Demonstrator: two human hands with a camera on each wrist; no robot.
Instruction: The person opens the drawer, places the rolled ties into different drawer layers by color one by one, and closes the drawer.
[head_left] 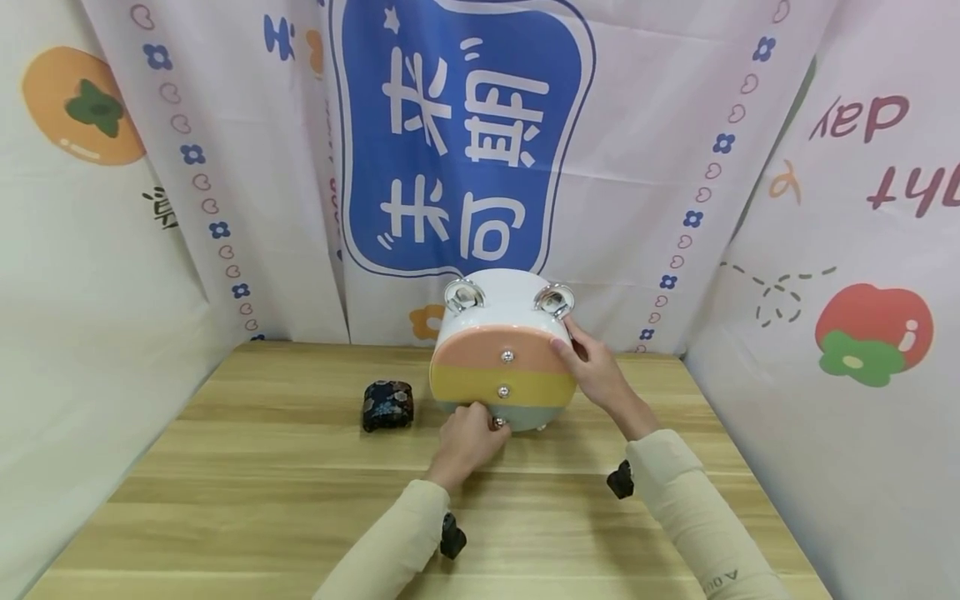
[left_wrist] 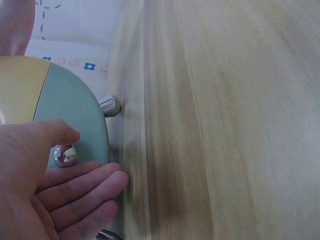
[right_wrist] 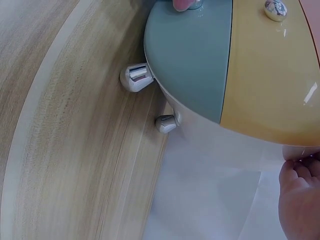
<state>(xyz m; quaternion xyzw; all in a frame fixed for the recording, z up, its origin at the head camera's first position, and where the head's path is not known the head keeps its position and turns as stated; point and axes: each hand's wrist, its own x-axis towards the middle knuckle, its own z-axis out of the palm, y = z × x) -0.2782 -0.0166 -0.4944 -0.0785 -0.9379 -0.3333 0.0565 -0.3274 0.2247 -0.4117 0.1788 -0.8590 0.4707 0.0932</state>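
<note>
Pinching: the left hand [head_left: 467, 437] has its thumb and forefinger on either side of the bottom knob [left_wrist: 65, 157], a small polished silver ball on a rounded box [head_left: 480, 379]. In the left wrist view the other three fingers are nearly straight, lying together beside the grey-green band. Firmness of the pinch: cannot tell.

Box position: upright on the wood-grain table [head_left: 262, 467], towards its rear edge, front facing the person. Body white; front in three bands, salmon above, yellow mid, grey-green below. An upper knob [head_left: 507, 357] and a middle knob [head_left: 504, 391] line up above the pinched one. Silver feet [right_wrist: 136, 77] rest on the tabletop; two silver ring fittings [head_left: 465, 295] sit on top.

Right hand [head_left: 600, 375]: gripping the box at its upper right, thumb against the front edge, fingers bent against the side just below the right ring fitting. Fingertips partly hidden.

Surroundings: a dark flower-patterned pouch [head_left: 387, 405] lies on the table to the left of the box, apart from it. Cream sleeves [head_left: 690, 492] cover both forearms. Printed white cloth [head_left: 637, 108] hangs behind.
</note>
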